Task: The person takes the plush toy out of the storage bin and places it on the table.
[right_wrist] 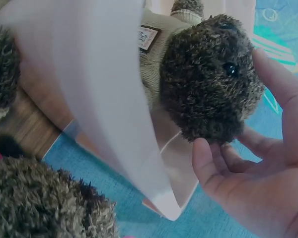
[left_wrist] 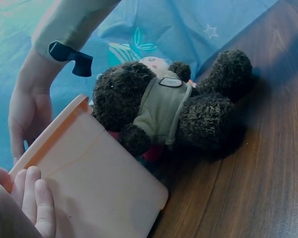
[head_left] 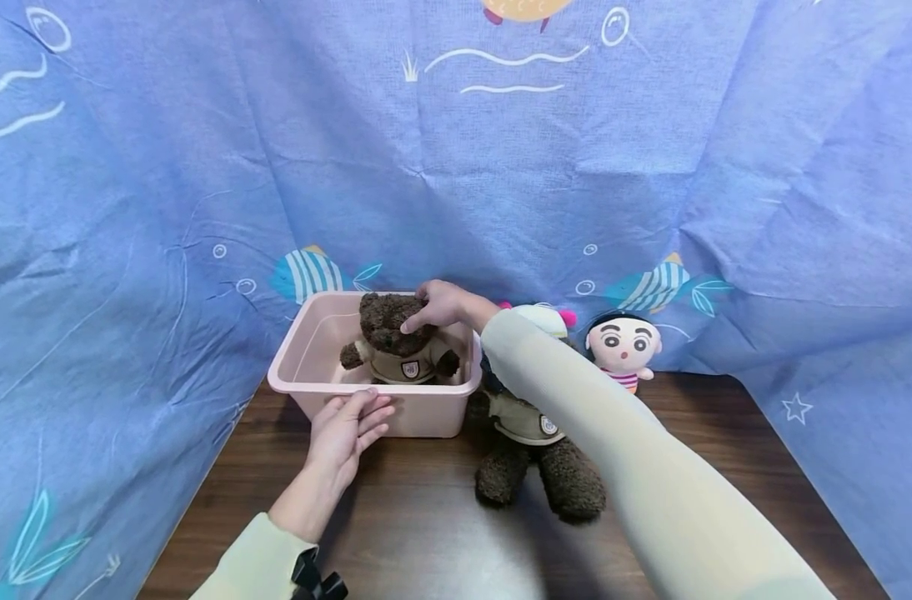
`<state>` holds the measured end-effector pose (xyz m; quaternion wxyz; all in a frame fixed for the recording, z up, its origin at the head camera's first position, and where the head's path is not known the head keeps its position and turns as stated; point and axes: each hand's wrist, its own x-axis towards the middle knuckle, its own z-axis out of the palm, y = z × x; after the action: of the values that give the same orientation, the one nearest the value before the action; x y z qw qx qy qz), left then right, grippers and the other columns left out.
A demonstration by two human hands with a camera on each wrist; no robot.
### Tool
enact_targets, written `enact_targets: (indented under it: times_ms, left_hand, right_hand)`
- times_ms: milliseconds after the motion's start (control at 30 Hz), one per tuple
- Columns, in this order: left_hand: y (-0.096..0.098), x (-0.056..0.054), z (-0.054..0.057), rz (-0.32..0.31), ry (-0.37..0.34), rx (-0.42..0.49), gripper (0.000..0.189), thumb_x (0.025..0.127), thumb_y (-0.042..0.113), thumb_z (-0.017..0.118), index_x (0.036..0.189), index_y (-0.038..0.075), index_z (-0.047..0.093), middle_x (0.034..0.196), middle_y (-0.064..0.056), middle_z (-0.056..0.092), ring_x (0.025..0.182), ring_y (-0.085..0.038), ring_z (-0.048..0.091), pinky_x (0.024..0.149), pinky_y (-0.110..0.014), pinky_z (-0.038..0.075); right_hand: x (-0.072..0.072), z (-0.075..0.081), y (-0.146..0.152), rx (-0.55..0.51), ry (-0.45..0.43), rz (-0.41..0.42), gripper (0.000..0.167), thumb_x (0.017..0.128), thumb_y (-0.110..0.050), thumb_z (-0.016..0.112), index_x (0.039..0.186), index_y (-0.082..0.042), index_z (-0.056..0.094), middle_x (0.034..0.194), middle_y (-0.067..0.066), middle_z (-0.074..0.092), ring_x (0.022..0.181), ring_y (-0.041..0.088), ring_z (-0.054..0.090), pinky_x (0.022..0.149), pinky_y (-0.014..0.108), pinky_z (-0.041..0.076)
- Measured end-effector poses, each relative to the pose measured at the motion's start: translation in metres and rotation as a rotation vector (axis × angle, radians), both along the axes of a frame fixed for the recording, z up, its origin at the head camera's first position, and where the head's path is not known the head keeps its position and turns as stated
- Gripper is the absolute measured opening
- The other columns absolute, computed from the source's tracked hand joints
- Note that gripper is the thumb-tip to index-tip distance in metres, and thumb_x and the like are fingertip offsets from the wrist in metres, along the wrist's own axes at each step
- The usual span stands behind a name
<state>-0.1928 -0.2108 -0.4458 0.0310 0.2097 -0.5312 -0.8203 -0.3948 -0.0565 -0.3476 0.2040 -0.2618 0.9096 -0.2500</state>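
A pink plastic storage bin (head_left: 291,367) stands at the back of the table with a dark brown teddy bear (head_left: 388,321) sitting inside, wearing a beige top with a badge. My right hand (head_left: 444,304) grips that bear's head; in the right wrist view, thumb and fingers (right_wrist: 203,158) lie on opposite sides of the fur. With my left hand (head_left: 343,429) I hold the bin's front rim, the thumb at the rim and the fingers (left_wrist: 45,203) against the outer wall. The bear's legs are hidden behind the front wall.
To the right of the bin, a second, larger brown teddy bear (head_left: 531,425) is partly covered by my right sleeve. Behind it sit a white plush toy (head_left: 538,317) with pink parts and a black-haired doll (head_left: 624,346). A blue patterned cloth (head_left: 456,208) hangs around the dark wooden table (head_left: 418,517).
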Motion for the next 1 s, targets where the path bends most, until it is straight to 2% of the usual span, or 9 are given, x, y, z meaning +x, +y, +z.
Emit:
enact_targets:
  times_ms: [133, 267, 367, 433, 500, 600, 667, 767, 1000]
  left_hand:
    - [0.0, 0.001, 0.0, 0.0, -0.002, -0.004, 0.024, 0.099, 0.018, 0.066, 0.115, 0.009, 0.051, 0.086, 0.003, 0.079, 0.079, -0.01, 0.077, 0.071, -0.026, 0.062]
    - [0.001, 0.001, 0.001, -0.002, 0.005, 0.003, 0.023, 0.099, 0.018, 0.066, 0.115, 0.008, 0.051, 0.086, 0.003, 0.079, 0.079, -0.01, 0.077, 0.07, -0.025, 0.062]
    - [0.001, 0.001, 0.002, -0.004, 0.011, 0.007, 0.023, 0.099, 0.017, 0.066, 0.115, 0.008, 0.052, 0.085, 0.003, 0.079, 0.078, -0.01, 0.076, 0.068, -0.025, 0.061]
    - [0.002, 0.001, 0.002, -0.011, 0.013, 0.008, 0.024, 0.099, 0.017, 0.065, 0.116, 0.008, 0.052, 0.085, 0.003, 0.079, 0.078, -0.009, 0.076, 0.068, -0.024, 0.061]
    - [0.002, 0.001, 0.003, -0.018, 0.014, 0.005, 0.025, 0.099, 0.018, 0.065, 0.117, 0.008, 0.051, 0.085, 0.004, 0.079, 0.078, -0.009, 0.076, 0.068, -0.024, 0.061]
    - [0.002, 0.001, 0.003, -0.02, 0.014, 0.004, 0.026, 0.099, 0.018, 0.066, 0.117, 0.008, 0.051, 0.085, 0.004, 0.079, 0.077, -0.009, 0.076, 0.067, -0.023, 0.06]
    - [0.002, 0.001, 0.002, -0.014, 0.015, 0.003, 0.025, 0.099, 0.019, 0.066, 0.117, 0.009, 0.051, 0.085, 0.004, 0.079, 0.077, -0.009, 0.076, 0.067, -0.023, 0.06]
    - [0.002, 0.0, 0.001, -0.007, 0.014, 0.003, 0.024, 0.099, 0.018, 0.067, 0.115, 0.009, 0.053, 0.086, 0.003, 0.079, 0.077, -0.009, 0.076, 0.066, -0.023, 0.06]
    - [-0.001, 0.001, -0.002, 0.0, -0.006, 0.009, 0.025, 0.099, 0.018, 0.065, 0.118, 0.007, 0.054, 0.086, 0.004, 0.079, 0.079, -0.009, 0.077, 0.067, -0.023, 0.061]
  right_hand:
    - [0.007, 0.0, -0.004, 0.046, 0.007, -0.02, 0.09, 0.086, -0.048, 0.081, 0.153, -0.005, 0.041, 0.155, 0.014, 0.049, 0.143, 0.031, 0.046, 0.119, 0.043, 0.039]
    - [0.016, 0.0, -0.005, 0.033, 0.04, -0.051, 0.079, 0.085, -0.049, 0.082, 0.146, -0.012, 0.046, 0.145, 0.01, 0.055, 0.135, 0.03, 0.052, 0.115, 0.046, 0.041]
    - [0.025, -0.003, -0.006, -0.148, -0.136, -0.107, 0.067, 0.086, -0.031, 0.084, 0.139, -0.017, 0.044, 0.148, 0.009, 0.048, 0.143, 0.029, 0.044, 0.119, 0.047, 0.035]
    - [0.028, -0.005, -0.009, -0.241, -0.206, -0.119, 0.067, 0.085, -0.02, 0.085, 0.137, -0.018, 0.043, 0.152, 0.009, 0.042, 0.147, 0.029, 0.038, 0.122, 0.048, 0.033]
    - [0.03, -0.007, -0.011, -0.283, -0.218, -0.11, 0.072, 0.083, -0.013, 0.086, 0.139, -0.018, 0.042, 0.157, 0.009, 0.039, 0.149, 0.029, 0.035, 0.123, 0.047, 0.032]
    - [0.029, -0.008, -0.014, -0.145, 0.002, -0.03, 0.078, 0.083, -0.023, 0.087, 0.147, -0.017, 0.044, 0.158, 0.009, 0.044, 0.145, 0.03, 0.043, 0.12, 0.044, 0.037]
    - [0.027, -0.007, -0.014, -0.064, 0.106, 0.004, 0.082, 0.083, -0.03, 0.087, 0.152, -0.017, 0.044, 0.156, 0.01, 0.047, 0.144, 0.031, 0.045, 0.119, 0.044, 0.038]
    - [0.026, -0.006, -0.014, -0.018, 0.17, 0.04, 0.078, 0.084, -0.033, 0.085, 0.151, -0.017, 0.048, 0.154, 0.009, 0.051, 0.144, 0.031, 0.045, 0.118, 0.045, 0.039]
    - [0.031, -0.004, -0.006, -0.082, 0.221, 0.051, 0.068, 0.082, -0.035, 0.086, 0.143, -0.022, 0.057, 0.145, 0.006, 0.06, 0.133, 0.028, 0.055, 0.108, 0.046, 0.048]
